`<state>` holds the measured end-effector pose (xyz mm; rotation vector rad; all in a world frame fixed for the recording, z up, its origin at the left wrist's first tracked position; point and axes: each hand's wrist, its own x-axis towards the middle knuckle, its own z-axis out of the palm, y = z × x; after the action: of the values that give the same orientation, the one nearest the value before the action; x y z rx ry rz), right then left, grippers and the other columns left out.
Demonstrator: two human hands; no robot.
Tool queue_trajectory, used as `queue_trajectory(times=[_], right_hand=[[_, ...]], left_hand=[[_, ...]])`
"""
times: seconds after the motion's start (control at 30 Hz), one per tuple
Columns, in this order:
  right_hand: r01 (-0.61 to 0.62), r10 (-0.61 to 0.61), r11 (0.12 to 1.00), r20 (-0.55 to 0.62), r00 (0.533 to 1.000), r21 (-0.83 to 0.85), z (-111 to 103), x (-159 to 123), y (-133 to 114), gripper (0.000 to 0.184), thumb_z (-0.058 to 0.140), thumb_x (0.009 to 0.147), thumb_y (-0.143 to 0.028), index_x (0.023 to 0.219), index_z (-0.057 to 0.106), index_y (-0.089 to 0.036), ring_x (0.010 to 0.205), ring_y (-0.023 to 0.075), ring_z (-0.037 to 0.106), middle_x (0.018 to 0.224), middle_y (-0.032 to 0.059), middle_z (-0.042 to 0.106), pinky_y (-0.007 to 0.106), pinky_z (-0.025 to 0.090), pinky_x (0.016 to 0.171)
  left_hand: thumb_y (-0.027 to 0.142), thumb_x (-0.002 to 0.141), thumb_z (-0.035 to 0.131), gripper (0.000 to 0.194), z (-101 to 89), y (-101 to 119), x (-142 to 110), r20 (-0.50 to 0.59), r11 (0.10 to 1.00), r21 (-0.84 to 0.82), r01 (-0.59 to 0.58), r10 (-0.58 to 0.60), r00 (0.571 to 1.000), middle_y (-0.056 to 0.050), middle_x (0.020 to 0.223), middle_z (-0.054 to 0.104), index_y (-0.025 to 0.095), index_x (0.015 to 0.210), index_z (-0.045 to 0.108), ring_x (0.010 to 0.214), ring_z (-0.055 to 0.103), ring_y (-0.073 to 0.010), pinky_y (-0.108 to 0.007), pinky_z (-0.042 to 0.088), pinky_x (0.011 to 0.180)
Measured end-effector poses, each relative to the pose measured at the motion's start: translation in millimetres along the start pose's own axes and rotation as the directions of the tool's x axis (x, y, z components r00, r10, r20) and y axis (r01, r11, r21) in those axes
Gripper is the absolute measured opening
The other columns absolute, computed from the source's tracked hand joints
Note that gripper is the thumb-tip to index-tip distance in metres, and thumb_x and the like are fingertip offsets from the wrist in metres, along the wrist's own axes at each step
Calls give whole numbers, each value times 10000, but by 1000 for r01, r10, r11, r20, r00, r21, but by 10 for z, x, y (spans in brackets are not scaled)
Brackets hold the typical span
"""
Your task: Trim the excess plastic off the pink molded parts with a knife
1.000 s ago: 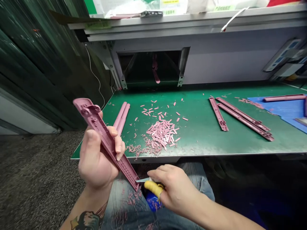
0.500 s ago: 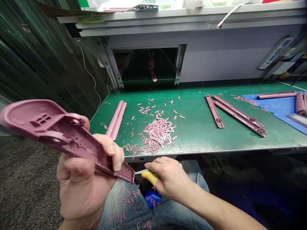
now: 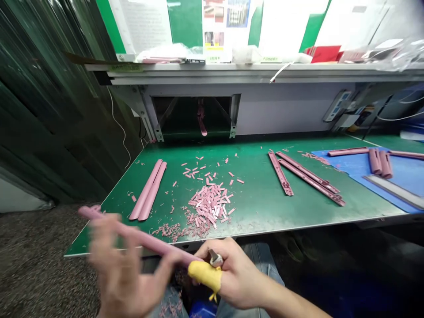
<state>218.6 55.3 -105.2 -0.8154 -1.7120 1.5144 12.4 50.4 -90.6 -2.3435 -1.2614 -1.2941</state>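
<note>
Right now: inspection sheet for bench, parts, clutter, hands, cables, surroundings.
Surface: green bench, blue sheet at right.
Parts: long pink part in hand; two pink pieces left, three pink strips left of the sheet.
Clutter: heap of pink chips, shavings toward the front edge.
Left hand: blurred at the long pink part, grip unclear.
Right hand: holds that part's end and a blade; yellow thumb cover.
Cables: white cable hanging left.
Surroundings: shelf above, power strip right.

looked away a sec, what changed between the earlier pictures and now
The long pink piece was turned over, its smooth side now showing. The right hand, still holding the blade, took it off the piece and gripped the piece's lower end. The left hand has opened; blur hides any contact. The pink chip heap and two pink parts at left stayed put.
</note>
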Motion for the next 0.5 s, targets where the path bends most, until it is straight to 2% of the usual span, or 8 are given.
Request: queue_trajectory(times=[0.03, 0.07, 0.1, 0.17, 0.23, 0.33, 0.43, 0.5], right_hand=[[-47, 42, 996, 72, 997, 72, -86, 9, -45, 313, 660, 827, -448, 815, 612, -139, 559, 92, 529, 656, 7, 605, 198, 430, 537], [-87, 66, 986, 148, 987, 142, -164, 20, -88, 356, 657, 816, -492, 833, 596, -142, 556, 98, 548, 661, 10, 603, 206, 453, 540], [-115, 70, 975, 223, 972, 193, -233, 33, -127, 401, 648, 806, -536, 868, 579, -146, 548, 102, 558, 668, 10, 596, 213, 467, 531], [-80, 31, 984, 284, 958, 162, -341, 56, -191, 451, 589, 830, -586, 945, 555, -152, 550, 103, 556, 700, 12, 586, 211, 467, 516], [55, -37, 996, 224, 974, -76, -420, 65, -236, 386, 468, 929, -529, 995, 566, -161, 631, 113, 560, 765, 25, 597, 224, 468, 576], [187, -140, 843, 130, 982, -505, -492, 51, -249, 312, 335, 1013, -356, 1033, 596, -187, 778, 134, 562, 885, 42, 630, 265, 454, 727], [308, -250, 694, 183, 951, -651, -474, 51, -196, 261, 357, 1005, -300, 1133, 557, -193, 817, 139, 568, 967, 53, 643, 256, 436, 733], [392, -339, 573, 227, 913, -720, -406, 80, -146, 278, 406, 989, -394, 1060, 581, -190, 731, 131, 557, 873, 33, 638, 235, 403, 634]], left_hand=[[185, 822, 649, 820, -2, 28, -65, 108, 998, -26, -58, 61, 992, -86, 1478, 427, 339, 1504, 220, 1383, 291, -386, -635, 251, 1087], [170, 833, 632, 694, -17, 47, -107, 187, 992, -95, -79, 96, 978, -84, 1351, 574, 340, 1453, 369, 1255, 492, -348, -565, 361, 1051], [167, 850, 607, 605, -45, 48, -123, 251, 983, -151, -102, 138, 958, -79, 1220, 670, 339, 1408, 452, 1101, 620, -301, -475, 462, 979], [166, 856, 596, 612, -138, -7, -86, 351, 967, -218, -134, 205, 914, -69, 1114, 725, 340, 1420, 434, 945, 695, -252, -337, 548, 831], [174, 839, 616, 673, -258, -116, 12, 420, 969, -181, -167, 230, 878, -73, 1163, 706, 335, 1449, 381, 968, 692, -254, -317, 553, 818], [117, 874, 508, 619, -420, -257, 172, 535, 967, -37, -251, 231, 813, -60, 1288, 637, 336, 1442, 394, 1154, 605, -273, -403, 485, 964], [51, 886, 431, 624, -499, -270, 296, 553, 953, 11, -304, 248, 796, -16, 1380, 565, 347, 1434, 399, 1328, 443, -256, -462, 322, 1109], [40, 890, 404, 608, -513, -227, 369, 533, 945, -21, -327, 287, 796, 3, 1383, 561, 339, 1419, 423, 1360, 397, -232, -454, 253, 1145]])
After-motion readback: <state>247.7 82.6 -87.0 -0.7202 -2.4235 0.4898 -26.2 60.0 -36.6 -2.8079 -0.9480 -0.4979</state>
